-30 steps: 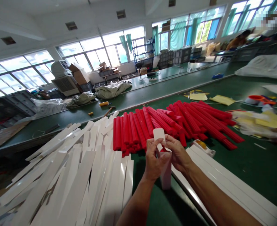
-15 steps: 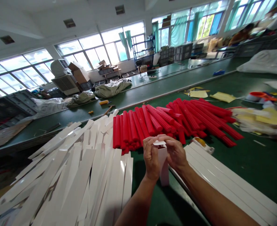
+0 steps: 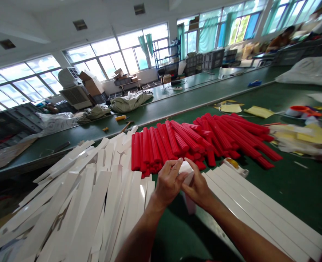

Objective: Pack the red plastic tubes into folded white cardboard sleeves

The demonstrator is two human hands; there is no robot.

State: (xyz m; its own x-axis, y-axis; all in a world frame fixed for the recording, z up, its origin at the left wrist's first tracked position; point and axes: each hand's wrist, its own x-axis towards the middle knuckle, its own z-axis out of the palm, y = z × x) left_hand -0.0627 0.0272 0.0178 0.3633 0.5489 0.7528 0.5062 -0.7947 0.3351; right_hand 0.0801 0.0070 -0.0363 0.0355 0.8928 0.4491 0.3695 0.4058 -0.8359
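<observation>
A narrow white box (image 3: 186, 168) stands between my two hands, its closed top end showing and its lower part reaching down toward the green table. My left hand (image 3: 169, 182) is closed on its left side near the top. On the right side, my right hand (image 3: 199, 185) grips the same end, fingers and thumb pressed to it. Just beyond the hands lies a pile of red ribbed rods (image 3: 174, 140). Loose flat white boxes (image 3: 90, 203) are heaped on the left. Several long white boxes (image 3: 259, 207) lie side by side at the right.
A tape dispenser (image 3: 234, 166) sits behind the long white boxes. Yellow sheets (image 3: 259, 112) and plastic scraps lie at the right. Across the bench (image 3: 166, 107) runs a raised strip, with a green cloth bundle (image 3: 130, 102) farther back.
The flap at the box's top, raised before, is now folded down. My left hand has moved slightly left and its fingers now press against the top end.
</observation>
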